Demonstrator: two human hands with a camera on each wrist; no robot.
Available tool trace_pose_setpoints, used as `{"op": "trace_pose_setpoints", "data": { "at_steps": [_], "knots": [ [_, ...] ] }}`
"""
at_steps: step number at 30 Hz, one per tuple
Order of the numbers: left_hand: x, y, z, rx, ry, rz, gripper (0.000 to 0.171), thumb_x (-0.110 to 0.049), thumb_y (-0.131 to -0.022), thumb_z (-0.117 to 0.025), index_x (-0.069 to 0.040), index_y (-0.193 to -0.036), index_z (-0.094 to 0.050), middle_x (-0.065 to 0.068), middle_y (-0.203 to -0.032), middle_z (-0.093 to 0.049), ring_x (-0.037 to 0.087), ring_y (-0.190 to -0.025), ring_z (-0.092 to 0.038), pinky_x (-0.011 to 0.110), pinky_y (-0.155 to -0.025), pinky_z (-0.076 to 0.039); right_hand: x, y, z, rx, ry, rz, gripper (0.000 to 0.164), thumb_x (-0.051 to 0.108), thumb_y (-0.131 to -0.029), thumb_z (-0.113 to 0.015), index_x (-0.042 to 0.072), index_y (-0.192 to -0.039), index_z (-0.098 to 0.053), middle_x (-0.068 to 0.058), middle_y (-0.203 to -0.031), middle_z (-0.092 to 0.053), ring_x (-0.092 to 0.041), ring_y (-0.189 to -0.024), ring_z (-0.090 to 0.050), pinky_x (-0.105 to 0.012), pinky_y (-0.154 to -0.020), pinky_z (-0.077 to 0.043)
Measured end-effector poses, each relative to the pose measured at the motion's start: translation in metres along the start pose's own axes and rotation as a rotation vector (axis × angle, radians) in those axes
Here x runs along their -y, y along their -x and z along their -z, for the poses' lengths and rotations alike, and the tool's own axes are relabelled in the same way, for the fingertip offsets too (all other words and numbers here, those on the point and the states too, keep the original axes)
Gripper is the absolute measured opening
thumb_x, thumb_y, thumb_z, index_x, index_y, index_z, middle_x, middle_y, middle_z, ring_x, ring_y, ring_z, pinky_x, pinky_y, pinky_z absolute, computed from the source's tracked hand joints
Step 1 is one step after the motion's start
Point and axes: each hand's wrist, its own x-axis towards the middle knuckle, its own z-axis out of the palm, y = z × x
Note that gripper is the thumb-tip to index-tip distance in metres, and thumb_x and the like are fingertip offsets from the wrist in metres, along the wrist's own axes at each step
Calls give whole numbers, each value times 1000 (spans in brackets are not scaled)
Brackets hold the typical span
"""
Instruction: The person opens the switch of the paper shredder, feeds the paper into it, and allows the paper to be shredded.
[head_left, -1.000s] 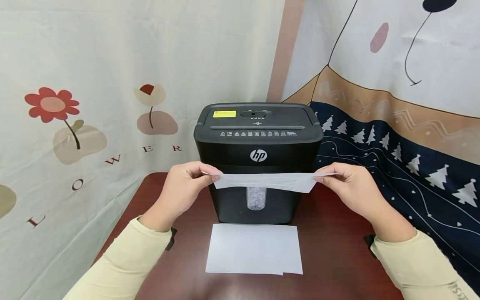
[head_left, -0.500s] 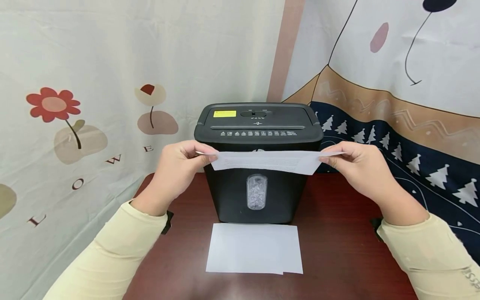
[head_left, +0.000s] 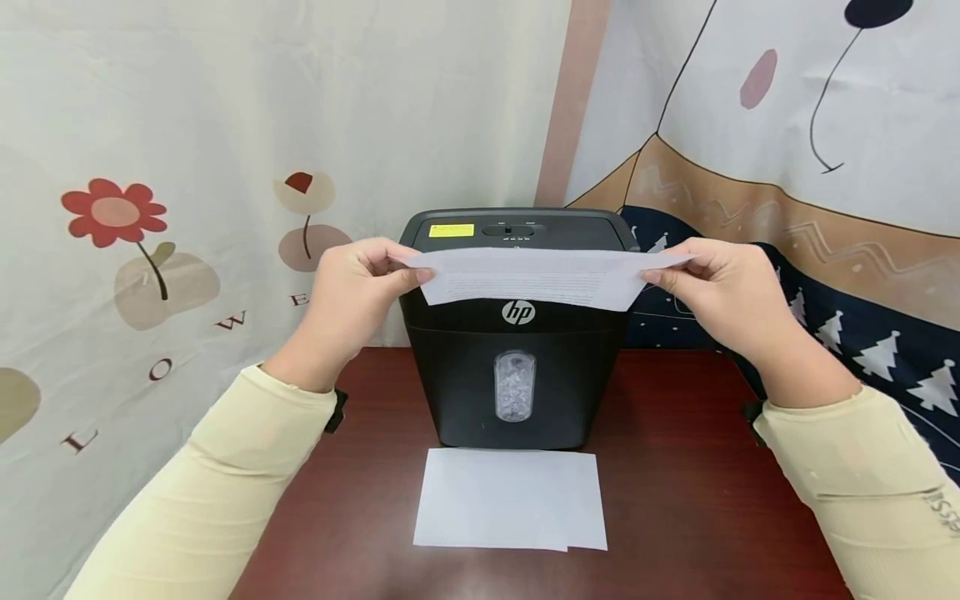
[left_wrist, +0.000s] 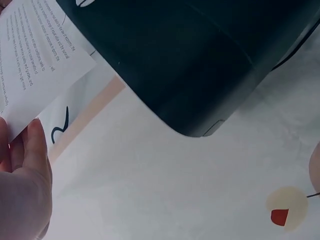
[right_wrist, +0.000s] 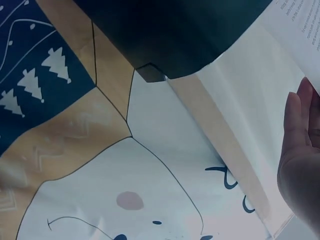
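A printed sheet of paper [head_left: 532, 277] is stretched between both hands, held up before the top of a black HP paper shredder [head_left: 465, 367]. My left hand [head_left: 356, 292] pinches its left end between thumb and fingers. At the other end my right hand [head_left: 723, 292] pinches it the same way. The sheet hides the shredder's feed slot in the head view. Lines of small print show on the paper [left_wrist: 37, 60] in the left wrist view, beside the dark shredder body [left_wrist: 190, 60]. In the right wrist view only a corner of the paper [right_wrist: 295, 35] appears.
White sheets [head_left: 502, 500] lie overlapped on the dark red table [head_left: 690, 483], just in front of the shredder. A small window [head_left: 514, 386] in the shredder shows paper shreds. Patterned curtains [head_left: 187, 100] hang close behind and to the right.
Both hands have risen with the paper, from in front of the shredder's lower front up to its top edge. The HP logo and window are now uncovered below the sheet.
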Motion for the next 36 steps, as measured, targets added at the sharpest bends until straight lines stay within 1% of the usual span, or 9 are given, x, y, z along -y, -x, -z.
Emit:
{"op": "trace_pose_setpoints", "data": {
  "at_steps": [5, 7, 12, 15, 20, 22, 25, 30, 36],
  "knots": [
    [-5, -12, 1, -6, 23, 2, 16, -15, -83, -75, -3, -94, -75, -13, -71, -69, 11, -79, -60, 23, -68, -44, 0, -9, 1, -2, -1, -15, 13, -2, -82, -74, -5, -95, -73, -21, -87, -71, -3, -47, -38, -20, -42, -25],
    [-6, -16, 1, -11, 21, 9, 13, -14, -83, -74, -5, -93, -75, -12, -73, -70, 11, -82, -61, 23, -68, -44, -1, -12, 1, 1, 1, -27, 13, 0, -83, -73, -5, -96, -73, -22, -88, -71, -4, -47, -37, -21, -42, -25],
    [-7, -25, 2, 9, 2, 6, 14, -15, -84, -73, -4, -93, -74, -10, -75, -70, 12, -85, -58, 25, -68, -42, -5, -20, -3, -14, -3, -63, 14, 3, -83, -74, -5, -95, -74, -23, -88, -70, -1, -52, -40, -17, -44, -26],
    [-4, -31, 1, 9, 5, -5, 15, -14, -84, -73, -2, -94, -74, -12, -72, -68, 11, -84, -56, 25, -69, -41, -8, -24, -6, -24, -6, -73, 15, 5, -83, -75, -4, -96, -74, -23, -87, -70, 1, -55, -41, -15, -46, -27],
    [1, -40, -1, -16, 21, -14, 3, -10, -82, -74, -7, -83, -74, -11, -70, -67, 11, -82, -55, 24, -66, -39, -12, -30, -10, -17, -4, -82, 16, 6, -85, -73, -4, -96, -74, -23, -88, -70, -2, -53, -40, -17, -45, -25],
    [3, -44, -1, -13, 19, -12, 3, -9, -82, -74, -9, -80, -74, -9, -71, -68, 12, -81, -54, 24, -65, -39, -14, -32, -11, -12, -6, -82, 15, 7, -85, -73, -3, -96, -74, -22, -85, -69, -3, -52, -38, -18, -45, -25],
    [6, -49, -1, -4, -3, -9, 3, -10, -83, -74, -8, -80, -74, -7, -74, -69, 13, -81, -53, 25, -63, -37, -15, -35, -14, -10, -9, -76, 14, 7, -85, -73, -3, -95, -74, -21, -83, -69, -4, -51, -38, -18, -45, -26],
    [10, -56, 1, 19, -33, 2, 5, -12, -84, -74, -6, -84, -74, -3, -81, -70, 14, -83, -52, 27, -61, -36, -17, -40, -19, -5, -12, -67, 13, 7, -85, -73, -3, -94, -74, -21, -87, -70, -3, -55, -40, -17, -47, -27],
    [15, -63, 1, 36, -59, 5, 11, -12, -85, -74, -3, -90, -74, -2, -84, -72, 13, -86, -52, 27, -63, -35, -18, -46, -25, 13, -6, -91, 12, 6, -87, -71, -3, -94, -73, -21, -88, -70, -6, -57, -42, -18, -48, -29]
  ]
}}
